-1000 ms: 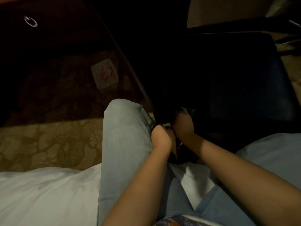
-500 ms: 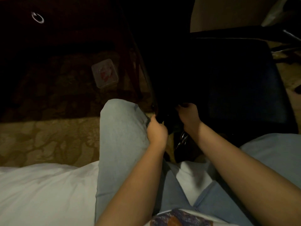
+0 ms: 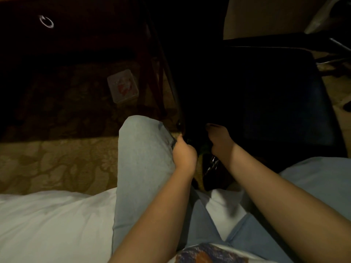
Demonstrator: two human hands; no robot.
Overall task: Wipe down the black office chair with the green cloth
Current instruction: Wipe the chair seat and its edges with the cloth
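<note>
The black office chair [image 3: 275, 101] stands at the right, its dark seat facing me, and its left front edge is lost in shadow. A dim strip of the green cloth [image 3: 203, 149] shows between my two hands, just below that edge. My left hand [image 3: 184, 155] is curled into a fist at the cloth's left end, beside my left knee. My right hand [image 3: 219, 138] grips the cloth's right end with its fingers curled over the chair's front corner. Most of the cloth is hidden in the dark.
I sit on white bedding [image 3: 47, 224] with my jeans-clad knees either side of the chair. A clear plastic packet [image 3: 123, 86] lies on the patterned carpet [image 3: 47, 164]. A dark wooden cabinet with a ring handle [image 3: 46, 21] and a thin furniture leg [image 3: 155, 82] stand behind.
My hands were pressed together at the chair's front corner and have drawn apart. The right hand has slid up onto the seat's edge, while the left has stayed by my knee.
</note>
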